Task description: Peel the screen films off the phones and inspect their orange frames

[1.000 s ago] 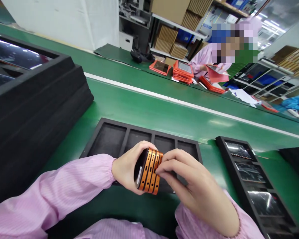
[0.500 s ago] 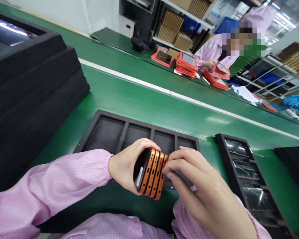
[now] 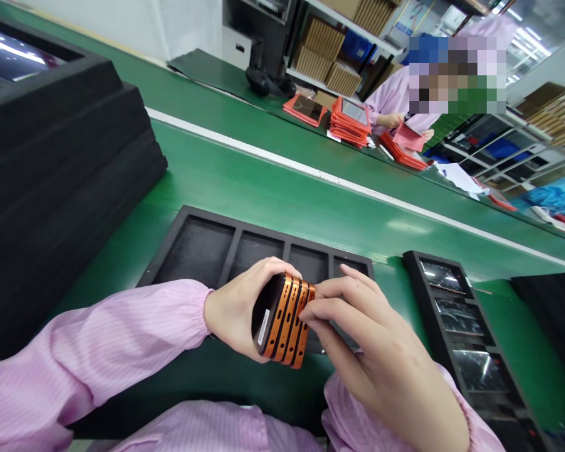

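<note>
My left hand (image 3: 233, 311) grips a small stack of orange-edged phone frames (image 3: 285, 320), held on edge above a black foam tray (image 3: 193, 248) with several bare compartments. My right hand (image 3: 376, 358) touches the outer frame of the stack, fingertips pressed on its edge. Both arms wear pink striped sleeves. The stack's dark face with a white label points toward my left palm.
A tall pile of black foam trays (image 3: 61, 163) stands at the left. A second black tray (image 3: 466, 326) holding glossy parts lies at the right. Across the green conveyor belt (image 3: 282, 194), another person in pink (image 3: 395, 100) handles red trays (image 3: 351, 129).
My right fingertips have slid in closer against the stack's outer frame. The stack has risen slightly. The view has shifted a little.
</note>
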The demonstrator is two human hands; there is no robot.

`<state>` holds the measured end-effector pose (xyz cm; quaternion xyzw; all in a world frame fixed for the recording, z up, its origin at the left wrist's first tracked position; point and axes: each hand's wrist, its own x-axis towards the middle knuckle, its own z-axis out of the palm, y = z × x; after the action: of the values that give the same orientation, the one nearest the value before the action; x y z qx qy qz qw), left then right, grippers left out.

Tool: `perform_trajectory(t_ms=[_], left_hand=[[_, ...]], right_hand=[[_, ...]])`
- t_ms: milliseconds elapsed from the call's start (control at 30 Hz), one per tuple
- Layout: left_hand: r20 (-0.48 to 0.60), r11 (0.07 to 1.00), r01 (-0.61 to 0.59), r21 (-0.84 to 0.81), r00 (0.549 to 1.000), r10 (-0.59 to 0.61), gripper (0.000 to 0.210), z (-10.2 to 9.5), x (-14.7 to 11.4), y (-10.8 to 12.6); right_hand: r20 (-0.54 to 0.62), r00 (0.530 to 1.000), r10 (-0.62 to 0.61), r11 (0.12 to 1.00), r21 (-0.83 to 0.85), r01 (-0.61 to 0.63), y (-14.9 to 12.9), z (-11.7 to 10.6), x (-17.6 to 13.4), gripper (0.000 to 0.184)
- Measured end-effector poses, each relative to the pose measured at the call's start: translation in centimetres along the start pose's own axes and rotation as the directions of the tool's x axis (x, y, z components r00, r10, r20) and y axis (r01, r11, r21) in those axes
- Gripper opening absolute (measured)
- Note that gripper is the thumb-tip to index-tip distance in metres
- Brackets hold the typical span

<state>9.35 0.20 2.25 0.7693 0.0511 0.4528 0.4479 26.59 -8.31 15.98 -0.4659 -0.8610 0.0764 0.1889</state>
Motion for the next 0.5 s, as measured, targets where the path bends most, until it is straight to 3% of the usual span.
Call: perform_trajectory(t_ms=[500], left_hand=[[0.000,0.999,0.043,-0.028,0.999,-0.043,0.098,-0.14,0.13,0.19]], right_hand=[[-0.098,0.995,0.014,0.989,-0.145,-0.028,-0.71,0.67,-0.49,0.028]])
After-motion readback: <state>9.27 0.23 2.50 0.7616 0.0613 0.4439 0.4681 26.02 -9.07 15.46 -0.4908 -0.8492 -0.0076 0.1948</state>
